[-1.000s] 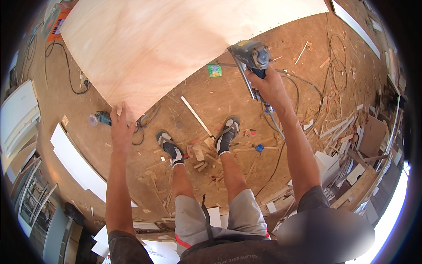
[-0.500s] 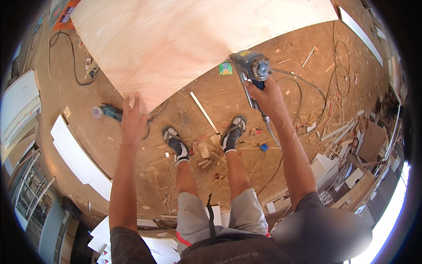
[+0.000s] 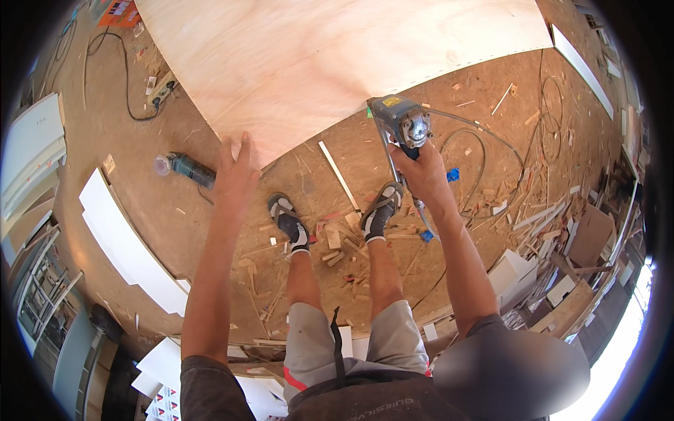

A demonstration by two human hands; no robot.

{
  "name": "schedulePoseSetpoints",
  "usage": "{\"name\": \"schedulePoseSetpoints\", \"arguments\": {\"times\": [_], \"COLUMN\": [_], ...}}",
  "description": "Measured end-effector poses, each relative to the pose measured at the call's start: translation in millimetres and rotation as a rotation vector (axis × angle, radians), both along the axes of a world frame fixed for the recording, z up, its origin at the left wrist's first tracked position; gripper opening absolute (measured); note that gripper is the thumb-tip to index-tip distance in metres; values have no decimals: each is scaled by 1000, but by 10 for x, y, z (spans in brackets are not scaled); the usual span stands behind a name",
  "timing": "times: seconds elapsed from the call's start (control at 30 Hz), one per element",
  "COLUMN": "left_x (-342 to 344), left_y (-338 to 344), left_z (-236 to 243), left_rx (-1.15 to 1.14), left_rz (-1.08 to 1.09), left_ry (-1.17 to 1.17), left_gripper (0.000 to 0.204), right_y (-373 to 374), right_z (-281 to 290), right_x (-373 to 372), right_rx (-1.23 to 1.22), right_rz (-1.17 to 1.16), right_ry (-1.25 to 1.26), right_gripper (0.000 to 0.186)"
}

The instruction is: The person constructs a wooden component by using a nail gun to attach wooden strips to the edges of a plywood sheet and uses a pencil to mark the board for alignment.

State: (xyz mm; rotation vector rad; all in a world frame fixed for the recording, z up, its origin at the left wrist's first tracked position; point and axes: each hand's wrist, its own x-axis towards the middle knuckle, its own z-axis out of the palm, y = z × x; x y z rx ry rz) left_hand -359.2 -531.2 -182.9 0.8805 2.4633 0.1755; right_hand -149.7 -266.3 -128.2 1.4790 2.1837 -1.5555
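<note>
A large pale plywood sheet point(image 3: 316, 49) fills the top of the view. My left hand point(image 3: 235, 168) grips its near-left corner, fingertips on the top face and thumb mostly hidden. In my right hand point(image 3: 421, 168) is a grey-blue nail gun or stapler point(image 3: 397, 112) with a hose attached, its nose against the sheet’s near edge. A row of small marks runs along that edge to the right. Left of my left hand, a teal angle grinder point(image 3: 186, 168) lies on the floor.
My feet point(image 3: 382, 210) stand among wood offcuts point(image 3: 333, 238). Hoses and cables point(image 3: 551, 112) loop across the dirty floor. White boards point(image 3: 126, 231) lie at left; scrap panels point(image 3: 590, 231) pile at right. An orange box point(image 3: 119, 14) and power strip point(image 3: 165, 88) are upper left.
The sheet, my left hand and the floor have shifted rightward in the view. My right hand still holds the tool at the sheet’s edge, now slightly lower in the picture.
</note>
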Motion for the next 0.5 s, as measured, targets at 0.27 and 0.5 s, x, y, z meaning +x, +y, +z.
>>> {"name": "schedulePoseSetpoints", "arguments": {"times": [0.27, 0.5], "left_x": [-31, -44], "left_y": [-35, -27], "left_z": [29, 112], "left_rx": [35, -24], "left_rz": [6, -22], "left_ry": [-37, -50], "left_gripper": [84, 80], "right_y": [-318, -557], "right_z": [17, 52], "right_x": [-83, -168], "right_rx": [8, -39], "right_rz": [75, 25], "right_ry": [-49, -58], "right_gripper": [37, 35]}}
